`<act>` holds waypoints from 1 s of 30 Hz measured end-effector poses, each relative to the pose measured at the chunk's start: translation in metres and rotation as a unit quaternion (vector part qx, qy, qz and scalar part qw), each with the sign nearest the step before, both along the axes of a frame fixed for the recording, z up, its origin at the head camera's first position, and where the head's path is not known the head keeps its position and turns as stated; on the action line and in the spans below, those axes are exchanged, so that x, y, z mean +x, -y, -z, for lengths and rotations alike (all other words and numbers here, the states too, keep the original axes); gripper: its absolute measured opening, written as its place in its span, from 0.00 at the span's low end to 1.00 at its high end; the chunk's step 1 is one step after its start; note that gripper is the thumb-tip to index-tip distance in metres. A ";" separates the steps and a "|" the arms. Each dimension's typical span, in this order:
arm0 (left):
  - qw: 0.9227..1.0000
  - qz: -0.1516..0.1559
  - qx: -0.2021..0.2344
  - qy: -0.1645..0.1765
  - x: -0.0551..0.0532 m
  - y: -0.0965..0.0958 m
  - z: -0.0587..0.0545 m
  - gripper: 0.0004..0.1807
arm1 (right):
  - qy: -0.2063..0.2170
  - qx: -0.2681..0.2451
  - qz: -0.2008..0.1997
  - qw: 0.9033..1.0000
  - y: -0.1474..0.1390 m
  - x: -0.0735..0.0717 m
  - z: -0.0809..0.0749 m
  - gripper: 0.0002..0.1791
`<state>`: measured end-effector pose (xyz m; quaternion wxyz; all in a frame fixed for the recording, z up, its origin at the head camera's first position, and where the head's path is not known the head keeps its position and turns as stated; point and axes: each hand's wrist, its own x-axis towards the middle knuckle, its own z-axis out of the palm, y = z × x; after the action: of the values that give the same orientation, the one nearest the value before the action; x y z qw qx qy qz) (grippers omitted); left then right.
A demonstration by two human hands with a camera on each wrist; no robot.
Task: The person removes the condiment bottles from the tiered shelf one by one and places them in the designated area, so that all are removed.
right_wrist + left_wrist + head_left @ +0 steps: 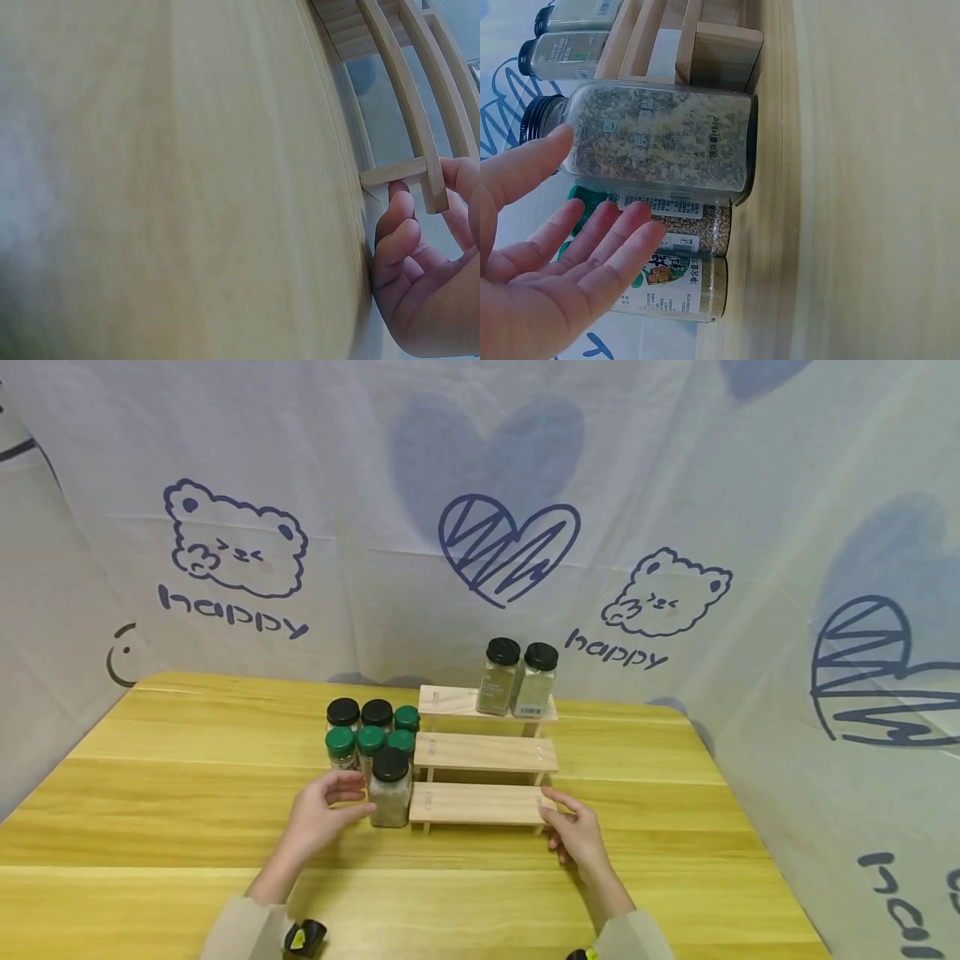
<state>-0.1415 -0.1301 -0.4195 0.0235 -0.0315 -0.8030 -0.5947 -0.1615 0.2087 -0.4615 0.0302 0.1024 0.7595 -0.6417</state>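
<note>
A clear square jar with a black lid [390, 797] stands on the table at the left end of a three-tier wooden rack [480, 804]. Beside this jar is my left hand [322, 814], its fingers extended and spread. In the left wrist view, the thumb overlaps the jar near its neck, and pale, flaky contents fill the jar [664, 139]. My right hand [581, 837] grips the right end of the rack's lowest tier. Fingers curl under that board [409, 97] near its leg in the right wrist view.
Two black-lidded jars, one brownish [497, 687] and one paler [534, 689], stand on the top tier. Left of the rack, several green-capped bottles [341, 745] and two more black-lidded jars [343, 712] are grouped closely. A printed cloth [360, 527] hangs behind the table [187, 760].
</note>
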 end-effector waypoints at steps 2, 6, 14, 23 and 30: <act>1.000 -0.010 -0.006 -0.004 0.002 0.000 -0.001 0.22 | -0.004 0.005 0.002 1.000 0.000 0.000 0.001 0.22; 1.000 -0.019 -0.013 -0.004 0.004 -0.002 -0.004 0.18 | -0.002 0.004 0.002 1.000 0.000 0.000 0.002 0.21; 0.999 -0.049 -0.008 -0.016 0.009 -0.008 -0.011 0.14 | 0.003 0.001 0.002 1.000 0.001 0.000 0.001 0.21; 0.999 -0.029 0.017 -0.014 0.013 -0.016 -0.014 0.13 | 0.001 0.002 0.000 1.000 0.001 0.001 0.000 0.21; 0.999 -0.007 0.030 -0.016 0.014 -0.026 -0.015 0.12 | -0.002 0.004 0.003 1.000 0.001 0.000 0.000 0.21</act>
<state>-0.1270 -0.1044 -0.4048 0.0411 -0.0347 -0.7844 -0.6180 -0.1614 0.2076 -0.4616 0.0269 0.1035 0.7618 -0.6389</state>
